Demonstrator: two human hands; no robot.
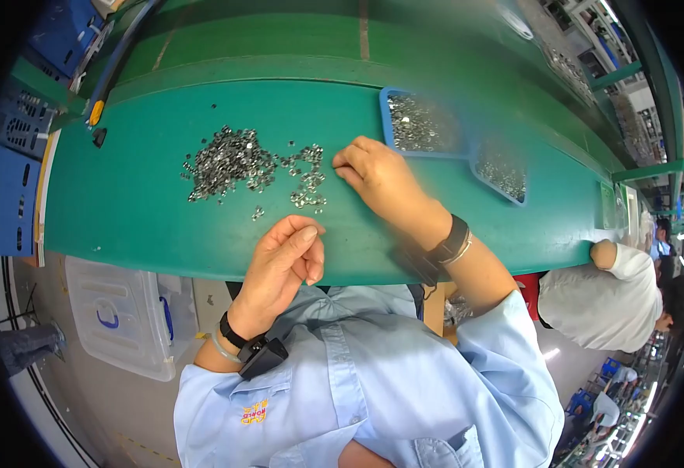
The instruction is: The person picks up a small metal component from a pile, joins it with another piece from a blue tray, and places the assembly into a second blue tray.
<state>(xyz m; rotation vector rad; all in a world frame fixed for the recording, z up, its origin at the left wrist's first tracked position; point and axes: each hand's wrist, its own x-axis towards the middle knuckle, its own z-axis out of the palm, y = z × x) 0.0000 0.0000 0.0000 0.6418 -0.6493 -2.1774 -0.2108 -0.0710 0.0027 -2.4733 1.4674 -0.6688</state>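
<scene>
A heap of small shiny metal parts (229,164) lies on the green tabletop (131,203), left of my right hand. Between heap and hand is a looser scatter of the same small parts (308,178). My right hand (377,178) hovers at the right edge of this scatter, thumb and fingertips pinched together. Closer to the table's front edge, my left hand (279,261) is curled, its thumb against the index finger. Whatever either pinch holds, if anything, is hidden or too small to make out.
Beyond my right hand stands a blue tray (386,125) of small metal parts, with a second blue tray (505,195) beside it. A yellow-and-black cutter (96,113) rests at the far left. Another person's sleeve (634,273) reaches the table's right end. A clear plastic bin (116,312) is on the floor.
</scene>
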